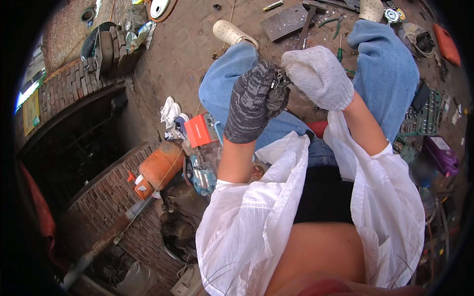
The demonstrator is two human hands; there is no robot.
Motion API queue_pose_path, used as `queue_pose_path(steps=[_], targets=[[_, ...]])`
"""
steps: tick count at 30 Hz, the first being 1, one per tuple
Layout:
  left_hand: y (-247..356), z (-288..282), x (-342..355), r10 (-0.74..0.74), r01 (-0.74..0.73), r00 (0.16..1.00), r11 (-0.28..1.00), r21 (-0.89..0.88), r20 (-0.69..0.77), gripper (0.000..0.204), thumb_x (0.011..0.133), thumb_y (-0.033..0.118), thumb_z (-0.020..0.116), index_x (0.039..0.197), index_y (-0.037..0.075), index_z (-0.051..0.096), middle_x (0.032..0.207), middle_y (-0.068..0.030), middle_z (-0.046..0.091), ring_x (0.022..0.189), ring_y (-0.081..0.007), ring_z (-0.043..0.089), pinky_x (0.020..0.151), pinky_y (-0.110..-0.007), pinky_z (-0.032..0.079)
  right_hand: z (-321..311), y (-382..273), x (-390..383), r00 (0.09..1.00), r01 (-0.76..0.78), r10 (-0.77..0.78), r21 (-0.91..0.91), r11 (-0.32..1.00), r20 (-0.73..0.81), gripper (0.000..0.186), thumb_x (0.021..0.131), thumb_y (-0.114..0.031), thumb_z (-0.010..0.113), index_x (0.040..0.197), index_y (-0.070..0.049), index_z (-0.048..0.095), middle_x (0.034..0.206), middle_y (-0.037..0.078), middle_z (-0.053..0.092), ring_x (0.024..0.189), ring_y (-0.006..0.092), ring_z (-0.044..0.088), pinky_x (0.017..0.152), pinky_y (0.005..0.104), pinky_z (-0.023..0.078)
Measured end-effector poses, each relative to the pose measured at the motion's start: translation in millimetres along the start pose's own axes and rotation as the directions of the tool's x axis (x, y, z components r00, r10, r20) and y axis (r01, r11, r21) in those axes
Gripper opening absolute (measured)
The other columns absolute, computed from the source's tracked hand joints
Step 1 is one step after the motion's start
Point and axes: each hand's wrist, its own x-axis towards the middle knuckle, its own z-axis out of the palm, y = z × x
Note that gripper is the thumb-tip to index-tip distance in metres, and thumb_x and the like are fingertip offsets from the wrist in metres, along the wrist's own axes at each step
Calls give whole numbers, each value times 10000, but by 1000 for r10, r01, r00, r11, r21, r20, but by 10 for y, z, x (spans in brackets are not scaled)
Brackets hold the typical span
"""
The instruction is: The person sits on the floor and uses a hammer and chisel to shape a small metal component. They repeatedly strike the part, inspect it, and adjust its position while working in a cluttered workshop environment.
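My left hand (252, 103), in a dark grey knitted glove, is closed around a small dark metal part (278, 80) with a shiny bit at its edge. My right hand (320, 78), in a light grey knitted glove, meets it from the other side with fingers curled in and pressed against the same part. The gloves hide most of the part, so its exact kind does not show. Both hands are raised between my knees. Beyond them on the ground lie a hammer (307, 23), a dark metal block (286, 22), green-handled pliers (337, 25) and a green screwdriver (340, 49).
At right are an open green socket set (423, 112), a purple bottle (440, 155) and an orange-red case (446, 45). To the left stand a red box (200, 130), white shoes (171, 112) and an orange gas cylinder (162, 166), near a brick wall (69, 91) with a dark opening.
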Motion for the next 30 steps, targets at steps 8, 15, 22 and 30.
queue_pose_path(steps=[8,15,22,30], targets=[[-86,-39,31,-105,199,971,850,-487,214,206,871,245,472,805,59,530,580,7,475,445,-80,403,411,-216,312,33,72,-39,996,85,-85,27,996,17,224,720,-116,597,911,1,587,826,144,601,695,283,593,631,325,476],[-11,93,-10,69,-83,994,981,-175,-85,253,876,282,469,767,62,527,578,23,460,460,-60,388,415,-195,295,113,3,-24,931,-358,347,458,814,111,333,701,-21,571,1028,14,519,845,165,578,729,307,588,660,332,482],[-59,80,-6,287,-254,940,950,182,-184,230,873,241,485,795,36,554,613,12,503,516,-77,442,458,-224,338,110,190,-18,945,276,-316,-320,906,-79,363,742,-65,543,1091,16,489,861,160,575,755,314,581,661,342,475],[-180,10,69,413,-355,893,890,285,-180,179,865,165,493,860,5,573,709,-30,563,644,-104,513,597,-240,424,109,155,-16,998,-24,23,-19,1000,-60,305,811,-119,471,1091,-2,499,850,140,568,741,259,579,649,326,462]])
